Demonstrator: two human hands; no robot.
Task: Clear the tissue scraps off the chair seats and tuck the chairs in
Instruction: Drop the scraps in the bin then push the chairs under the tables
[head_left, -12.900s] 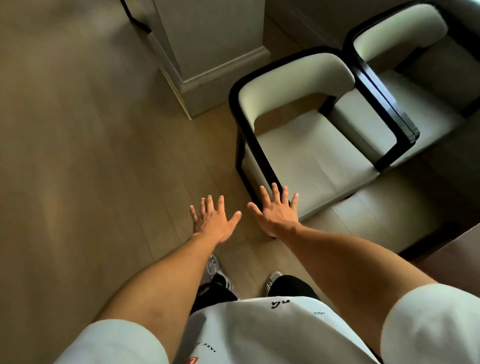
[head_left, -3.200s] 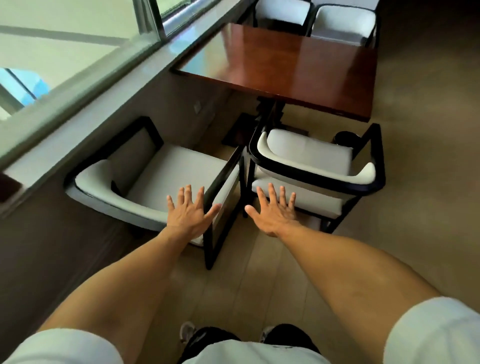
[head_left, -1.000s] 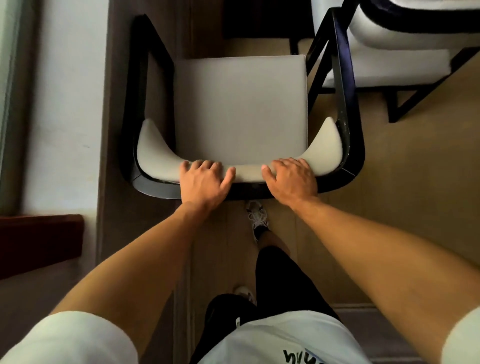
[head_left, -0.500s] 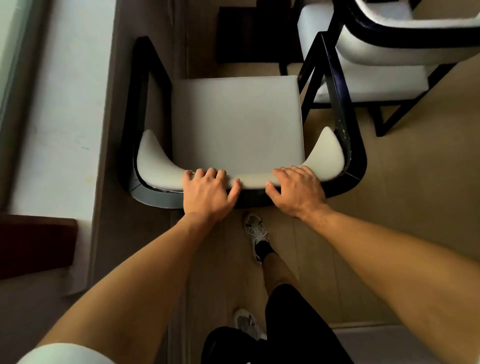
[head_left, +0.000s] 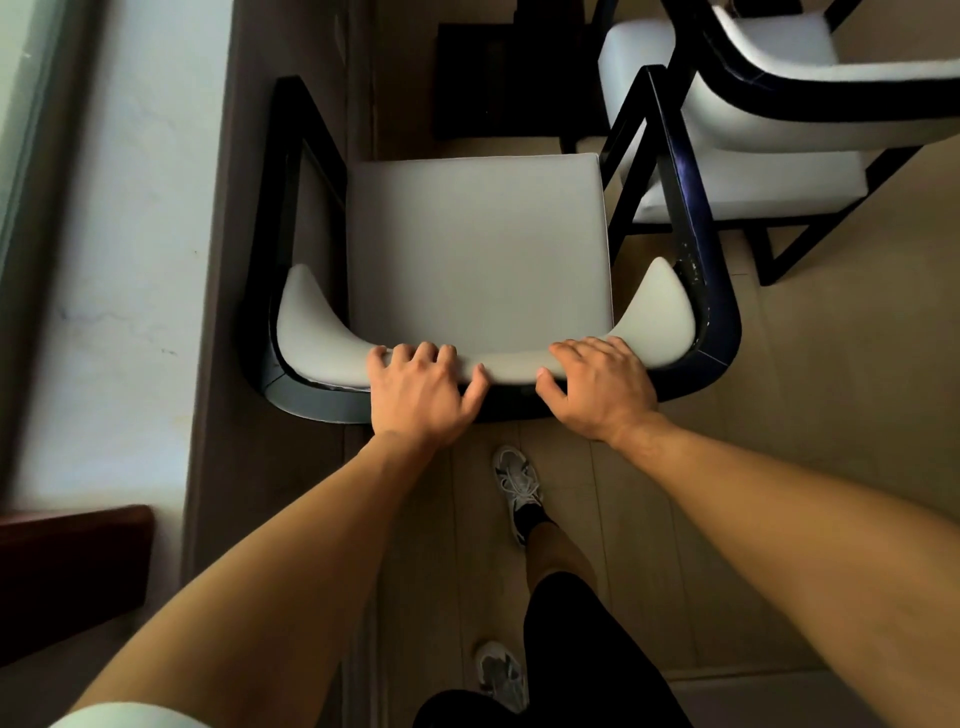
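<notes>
Left hand (head_left: 421, 395) and right hand (head_left: 597, 387) grip curved padded backrest (head_left: 322, 338) of black-framed chair (head_left: 696, 260); pale plank floor (head_left: 831, 364).

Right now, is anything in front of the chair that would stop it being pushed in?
Nothing visible blocks it. Both hands, left and right, hold the white-cushioned black-framed chair by its backrest. Ahead lies bare floor, then a dark table base. A second chair stands beside it.

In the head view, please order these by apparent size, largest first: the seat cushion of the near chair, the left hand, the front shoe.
1. seat cushion
2. left hand
3. front shoe
The hand is nearer the camera than the shoe, so their true sizes remain unsure.
</notes>
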